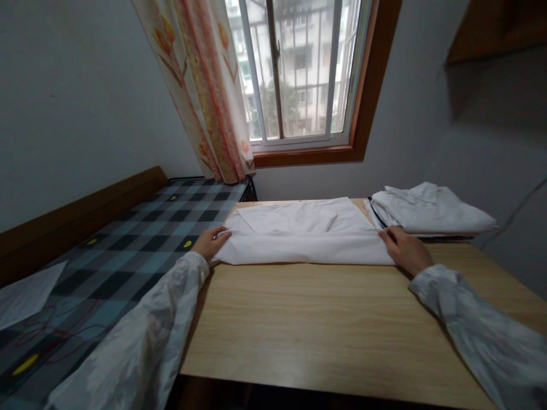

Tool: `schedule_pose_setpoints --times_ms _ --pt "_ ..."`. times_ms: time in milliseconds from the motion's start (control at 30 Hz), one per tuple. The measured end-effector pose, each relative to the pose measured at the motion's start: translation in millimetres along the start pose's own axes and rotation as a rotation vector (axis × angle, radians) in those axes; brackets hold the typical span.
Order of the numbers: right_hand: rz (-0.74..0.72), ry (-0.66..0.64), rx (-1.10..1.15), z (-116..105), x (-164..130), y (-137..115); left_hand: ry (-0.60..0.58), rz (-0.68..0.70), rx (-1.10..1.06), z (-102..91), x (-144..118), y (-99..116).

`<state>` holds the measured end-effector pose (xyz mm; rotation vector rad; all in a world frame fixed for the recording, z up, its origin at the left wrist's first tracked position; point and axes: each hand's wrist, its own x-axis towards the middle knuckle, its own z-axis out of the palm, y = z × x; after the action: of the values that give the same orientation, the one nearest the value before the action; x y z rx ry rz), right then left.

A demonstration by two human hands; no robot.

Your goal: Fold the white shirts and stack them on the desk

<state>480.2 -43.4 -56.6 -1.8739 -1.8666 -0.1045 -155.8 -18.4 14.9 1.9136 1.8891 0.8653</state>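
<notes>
White garment [299, 236]: one, folded | left hand [210, 243], right hand [405, 250]: each gripping an end | folded stack [427, 210]: one

I'm looking into a bedroom in a home: a bed [128, 239] with a checked cover (wooden side rail along the wall) stands beside a wooden table [307, 324], under a floral curtain [200, 85] and barred window [299, 68].

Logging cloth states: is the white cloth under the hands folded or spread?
Folded: the cloth shows a doubled near edge, both hands at its ends.
</notes>
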Motion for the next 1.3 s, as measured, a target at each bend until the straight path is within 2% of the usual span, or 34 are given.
schedule_pose_setpoints --times_ms 133,267,400,500,600,733,833,900,967,1033,1100,1167,1200,1300 --pt "-0.006 -0.031 -0.125 5.4 2.6 -8.2 0.040 0.001 0.398 8.9 2.4 1.2" --pt "-0.016 -0.038 -0.195 6.4 2.3 -11.1 0.024 -0.069 0.584 6.9 1.5 3.6" --pt "0.030 -0.019 -0.113 6.2 1.9 -6.1 0.016 -0.103 0.616 0.8 3.9 10.1" --pt "0.051 -0.024 -0.071 5.8 1.3 -2.4 0.044 -0.064 0.582 -0.6 5.2 16.5" --pt "0.057 -0.036 -0.078 5.9 1.0 -2.6 0.095 -0.030 0.591 3.7 5.7 19.6" --pt "0.077 -0.027 -0.076 4.8 1.5 -4.4 0.074 -0.022 0.659 9.8 6.1 17.7" --pt "0.094 0.026 -0.028 -3.1 -1.3 -6.7 0.115 0.055 0.737 8.7 2.0 27.9" --pt "0.047 0.114 0.015 -12.9 -6.9 -14.8 0.174 0.171 0.740 11.2 -6.4 47.6" --pt "-0.100 0.193 0.078 -23.4 -15.1 -33.2 0.189 0.356 0.649 22.9 -19.9 76.0" --pt "-0.313 0.189 0.164 -30.4 -23.8 -62.2 0.066 0.585 0.525 46.6 -35.6 106.6" --pt "-0.500 0.103 0.259 -29.9 -30.5 -96.5 -0.074 0.735 0.425 78.6 -48.9 131.4" --pt "-0.656 -0.023 0.307 -20.7 -33.0 -126.6 -0.183 0.784 0.380 110.7 -56.6 144.9" --pt "-0.699 -0.073 0.319 -13.4 -32.4 -137.1 -0.215 0.764 0.369 124.1 -58.2 147.3" --pt "-0.721 -0.209 0.305 11.1 -25.4 -144.1 -0.300 0.677 0.357 146.4 -56.5 141.4"
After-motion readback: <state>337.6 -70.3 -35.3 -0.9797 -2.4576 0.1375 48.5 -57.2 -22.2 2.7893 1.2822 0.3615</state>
